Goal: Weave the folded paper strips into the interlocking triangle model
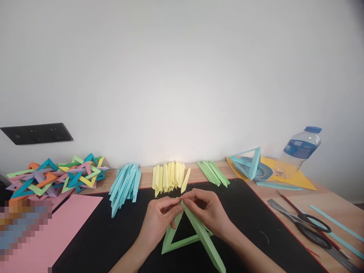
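Both my hands meet over the black mat, pinching the top corner of a green folded-paper frame (184, 242). My left hand (160, 216) grips the corner from the left, thumb and fingers pressed together. From the right, my right hand (209, 212) is closed on the same corner. One long green strip of the frame slants down toward the bottom edge; another runs across to a lower left corner. Just beyond my hands lie folded yellow paper strips (170, 176), with blue folded strips (126, 184) to their left and green folded strips (214, 173) to their right.
Finished multicoloured paper stars (82, 172) lie at the left, by a pink sheet (76, 216). At right are scissors (309, 225), a pencil (292, 201), a blue paper frame (254, 163) on a roll of tape (265, 172), a yellow sheet (298, 180) and a bottle (303, 148). A wall stands behind.
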The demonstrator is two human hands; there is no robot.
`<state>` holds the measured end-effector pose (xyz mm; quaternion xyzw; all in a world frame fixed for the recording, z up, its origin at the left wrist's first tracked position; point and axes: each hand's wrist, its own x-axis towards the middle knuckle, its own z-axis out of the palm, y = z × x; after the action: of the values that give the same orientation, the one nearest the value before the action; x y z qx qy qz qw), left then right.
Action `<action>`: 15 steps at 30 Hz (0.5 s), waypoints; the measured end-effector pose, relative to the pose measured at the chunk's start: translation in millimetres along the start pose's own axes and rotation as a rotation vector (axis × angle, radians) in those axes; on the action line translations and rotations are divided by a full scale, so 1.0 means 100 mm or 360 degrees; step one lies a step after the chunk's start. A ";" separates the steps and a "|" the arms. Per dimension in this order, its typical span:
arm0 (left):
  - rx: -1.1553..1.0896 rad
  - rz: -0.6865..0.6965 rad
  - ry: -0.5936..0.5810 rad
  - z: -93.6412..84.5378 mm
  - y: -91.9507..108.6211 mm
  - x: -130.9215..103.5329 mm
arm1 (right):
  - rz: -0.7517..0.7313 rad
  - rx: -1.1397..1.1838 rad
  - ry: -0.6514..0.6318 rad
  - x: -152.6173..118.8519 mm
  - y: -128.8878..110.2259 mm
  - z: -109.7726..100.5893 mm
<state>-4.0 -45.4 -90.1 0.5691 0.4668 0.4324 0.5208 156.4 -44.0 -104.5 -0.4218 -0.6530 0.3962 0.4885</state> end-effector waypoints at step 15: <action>-0.0290 -0.0169 -0.0039 0.02 -0.02 0.03 | -0.0044 -0.0065 -0.0124 0.00 -0.03 -0.04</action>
<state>-1.3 -43.1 -92.6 0.4990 0.4487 0.4378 0.5983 160.1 -44.3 -100.7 -0.4069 -0.6853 0.3921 0.4594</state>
